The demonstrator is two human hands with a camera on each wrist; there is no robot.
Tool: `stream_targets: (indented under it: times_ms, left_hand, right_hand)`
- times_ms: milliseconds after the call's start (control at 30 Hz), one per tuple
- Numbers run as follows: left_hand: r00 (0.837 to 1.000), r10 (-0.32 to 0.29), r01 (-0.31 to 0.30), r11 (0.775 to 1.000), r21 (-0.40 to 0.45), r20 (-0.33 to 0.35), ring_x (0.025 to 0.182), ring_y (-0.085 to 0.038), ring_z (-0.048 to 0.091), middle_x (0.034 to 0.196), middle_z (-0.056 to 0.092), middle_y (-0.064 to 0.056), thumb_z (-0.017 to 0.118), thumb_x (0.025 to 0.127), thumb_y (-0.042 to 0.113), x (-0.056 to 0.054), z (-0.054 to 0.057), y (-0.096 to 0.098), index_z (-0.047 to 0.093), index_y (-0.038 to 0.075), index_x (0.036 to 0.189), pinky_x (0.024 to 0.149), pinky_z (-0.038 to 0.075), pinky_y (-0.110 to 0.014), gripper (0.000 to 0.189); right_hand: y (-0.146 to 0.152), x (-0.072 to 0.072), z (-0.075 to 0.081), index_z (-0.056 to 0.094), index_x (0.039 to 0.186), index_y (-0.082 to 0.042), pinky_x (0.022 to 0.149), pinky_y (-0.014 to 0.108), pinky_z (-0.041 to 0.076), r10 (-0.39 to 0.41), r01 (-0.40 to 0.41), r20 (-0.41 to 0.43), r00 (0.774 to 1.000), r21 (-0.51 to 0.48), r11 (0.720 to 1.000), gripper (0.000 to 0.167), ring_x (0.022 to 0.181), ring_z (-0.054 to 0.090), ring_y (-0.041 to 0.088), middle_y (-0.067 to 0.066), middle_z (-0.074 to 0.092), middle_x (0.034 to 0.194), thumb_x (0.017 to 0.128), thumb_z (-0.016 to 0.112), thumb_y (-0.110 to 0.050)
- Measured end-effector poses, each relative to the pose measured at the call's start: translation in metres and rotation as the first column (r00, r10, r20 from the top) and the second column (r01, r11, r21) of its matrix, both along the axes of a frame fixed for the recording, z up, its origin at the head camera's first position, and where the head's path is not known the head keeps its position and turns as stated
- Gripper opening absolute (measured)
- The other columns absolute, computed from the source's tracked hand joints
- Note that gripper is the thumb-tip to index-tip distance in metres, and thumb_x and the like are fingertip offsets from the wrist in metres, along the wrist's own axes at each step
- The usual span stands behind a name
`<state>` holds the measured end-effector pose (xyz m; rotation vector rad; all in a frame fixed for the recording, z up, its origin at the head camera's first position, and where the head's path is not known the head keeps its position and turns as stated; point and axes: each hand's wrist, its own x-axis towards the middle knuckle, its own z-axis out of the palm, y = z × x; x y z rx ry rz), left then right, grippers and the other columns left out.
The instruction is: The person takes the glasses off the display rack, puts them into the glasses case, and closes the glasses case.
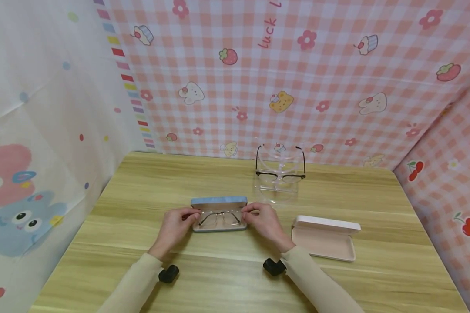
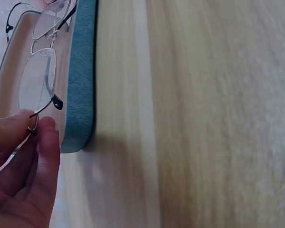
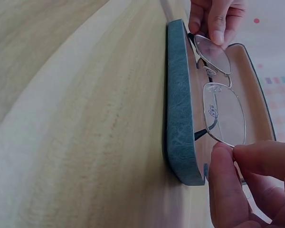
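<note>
A pair of thin metal-framed eyeglasses [image 1: 219, 218] lies within an open blue glasses case [image 1: 219, 200], its temples folded. My left hand [image 1: 176, 226] pinches one outer corner of the frame between thumb and fingers, at the case's left end. At the opposite end, my right hand [image 1: 265, 221] pinches the other corner the same way. In the right wrist view, the lens [image 3: 224, 113] nearest the right fingers carries a small printed mark. The case's blue-green outer wall [image 2: 81, 76] rests on the wooden table, its lid standing up behind the glasses.
To the right stands an open white glasses case [image 1: 323, 243] with a pale pink lining. Behind, a clear display stand [image 1: 276, 195] holds black-rimmed eyeglasses [image 1: 280, 176]. A pink checked cloth [image 1: 250, 78] hangs along the back of the wooden table [image 1: 219, 287].
</note>
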<state>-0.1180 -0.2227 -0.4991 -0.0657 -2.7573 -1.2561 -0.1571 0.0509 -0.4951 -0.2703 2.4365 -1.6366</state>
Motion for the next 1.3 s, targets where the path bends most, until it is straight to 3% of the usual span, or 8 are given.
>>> stream_targets:
  times_ms: [300,500,733,900,1167,1300]
  left_hand:
    - [1.0,0.025,-0.025,0.998,-0.059,0.012,0.104,-0.032,0.072,0.103,0.078,-0.011,0.076,0.094,0.009,-0.003,-0.001,0.001,0.081,0.003,0.101,0.093,0.056,-0.051,0.011]
    - [1.0,0.012,-0.015,0.994,-0.111,-0.026,0.098,-0.03,0.071,0.103,0.078,-0.011,0.077,0.091,0.006,-0.005,-0.004,0.001,0.082,0.005,0.095,0.085,0.057,-0.049,0.006]
    - [1.0,0.018,-0.019,0.992,-0.123,-0.012,0.099,-0.032,0.069,0.105,0.076,-0.013,0.078,0.089,0.006,-0.007,-0.005,0.002,0.082,0.004,0.095,0.087,0.055,-0.049,0.007]
    - [1.0,0.025,-0.024,0.991,-0.129,0.005,0.098,-0.032,0.068,0.104,0.075,-0.013,0.078,0.089,0.006,-0.007,-0.004,0.003,0.082,0.003,0.097,0.086,0.054,-0.05,0.009]
    - [1.0,0.0,-0.001,0.998,-0.06,-0.016,0.1,-0.031,0.071,0.104,0.076,-0.012,0.075,0.091,0.003,-0.004,-0.001,-0.007,0.081,0.002,0.1,0.09,0.058,-0.048,0.011]
    - [0.998,0.047,-0.047,0.999,-0.017,0.033,0.099,-0.029,0.071,0.105,0.077,-0.013,0.07,0.097,0.008,0.002,0.006,-0.017,0.079,0.001,0.107,0.088,0.059,-0.045,0.015]
  right_hand:
    - [-0.002,-0.003,-0.001,0.078,0.096,-0.002,0.061,0.022,0.046,0.003,-0.002,-0.011,1.0,0.081,0.997,0.011,0.073,0.06,0.009,0.006,0.076,0.097,0.088,0.07,-0.002]
    - [-0.002,-0.005,-0.002,0.079,0.095,-0.004,0.06,0.023,0.047,0.0,0.001,-0.007,1.0,0.112,0.994,0.01,0.073,0.06,0.009,0.005,0.076,0.097,0.088,0.072,-0.003]
    - [-0.004,-0.008,-0.004,0.079,0.096,-0.004,0.05,0.021,0.044,0.001,-0.001,0.004,1.0,0.129,0.992,0.011,0.059,0.055,0.009,0.004,0.075,0.087,0.089,0.071,-0.003]
    - [-0.004,-0.009,-0.004,0.079,0.096,-0.005,0.053,0.022,0.043,0.001,0.002,-0.019,1.0,0.144,0.99,0.012,0.067,0.056,0.01,0.006,0.075,0.094,0.087,0.07,-0.003]
    - [0.001,-0.007,-0.002,0.08,0.099,-0.006,0.064,0.026,0.051,0.004,0.003,-0.037,0.999,0.178,0.984,0.012,0.083,0.062,0.015,0.008,0.076,0.103,0.092,0.07,-0.006]
    - [0.008,-0.003,0.002,0.078,0.103,-0.006,0.067,0.03,0.054,-0.062,0.067,-0.036,0.997,0.185,0.98,0.014,0.081,0.063,0.017,0.006,0.074,0.099,0.095,0.066,-0.009]
